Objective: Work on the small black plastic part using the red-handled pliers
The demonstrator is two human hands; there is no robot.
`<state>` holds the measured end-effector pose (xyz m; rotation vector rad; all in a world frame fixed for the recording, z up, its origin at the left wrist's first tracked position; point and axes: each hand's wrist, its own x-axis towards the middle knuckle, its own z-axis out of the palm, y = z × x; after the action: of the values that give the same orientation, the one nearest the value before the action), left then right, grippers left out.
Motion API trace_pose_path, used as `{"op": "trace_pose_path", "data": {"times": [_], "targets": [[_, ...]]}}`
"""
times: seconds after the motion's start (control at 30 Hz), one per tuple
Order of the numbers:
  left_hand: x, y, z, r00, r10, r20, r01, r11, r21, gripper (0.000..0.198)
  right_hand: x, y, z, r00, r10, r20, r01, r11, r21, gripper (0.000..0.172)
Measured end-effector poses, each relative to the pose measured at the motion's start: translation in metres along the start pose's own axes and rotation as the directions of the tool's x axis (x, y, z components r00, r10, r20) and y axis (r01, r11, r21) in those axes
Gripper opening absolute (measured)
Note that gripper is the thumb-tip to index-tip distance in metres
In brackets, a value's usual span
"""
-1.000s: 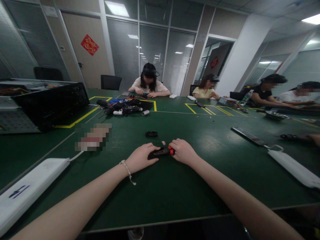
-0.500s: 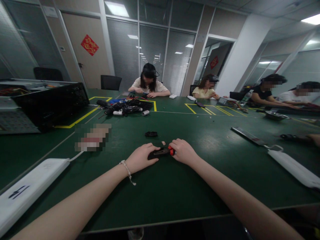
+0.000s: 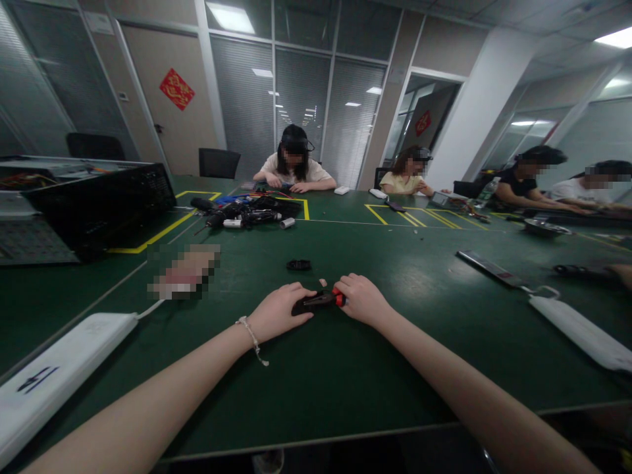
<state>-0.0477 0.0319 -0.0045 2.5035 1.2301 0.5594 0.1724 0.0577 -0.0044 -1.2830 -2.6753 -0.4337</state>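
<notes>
Near worktop (image 3: 375, 375) centre: left hand (image 3: 279, 311) on black part (image 3: 299, 307), right hand (image 3: 364, 299) on pliers (image 3: 320, 300)

Left hand: partly curled, black part between thumb and fingers, low over the worktop or on it, can't tell which. Corded bracelet (image 3: 253, 339) on that wrist. Right hand: closed round the red handles of the pliers, most fingers hidden. Pliers lie roughly level between the hands, dark nose pointing left and overlapping the black part; whether the jaws bite on it, can't tell.

Just beyond the hands: small pinkish scrap (image 3: 322, 282), then a black piece (image 3: 299, 264) lying flat. Left side: white bar (image 3: 74, 368) with black marking, white cable (image 3: 152, 308) running to a pixelated item (image 3: 185, 271). Right side: phone (image 3: 488, 268) cabled to a second white bar (image 3: 577, 329).

Further out: heap of dark tools and wires (image 3: 251, 209) near yellow tape lines, two small white cylinders at its near edge. Black computer case (image 3: 106, 210) far left, wires on top. Metal bowl (image 3: 546, 227) off to the right. Co-worker in pale top (image 3: 296, 171) opposite, hands on worktop; three more people seated farther right. Behind: glass wall with blinds (image 3: 247, 99), door (image 3: 190, 131) with red diamond sign (image 3: 176, 89).
</notes>
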Motion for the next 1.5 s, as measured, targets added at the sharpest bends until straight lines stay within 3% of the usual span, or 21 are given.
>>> {"op": "trace_pose_path", "data": {"times": [1.5], "targets": [[-0.0002,-0.0044,0.0019,1.0,0.005,0.003,-0.005,1.0,-0.014,0.04,-0.0007,0.001,0.0021,1.0,-0.009,-0.021,0.009,1.0,0.018,0.015]]}}
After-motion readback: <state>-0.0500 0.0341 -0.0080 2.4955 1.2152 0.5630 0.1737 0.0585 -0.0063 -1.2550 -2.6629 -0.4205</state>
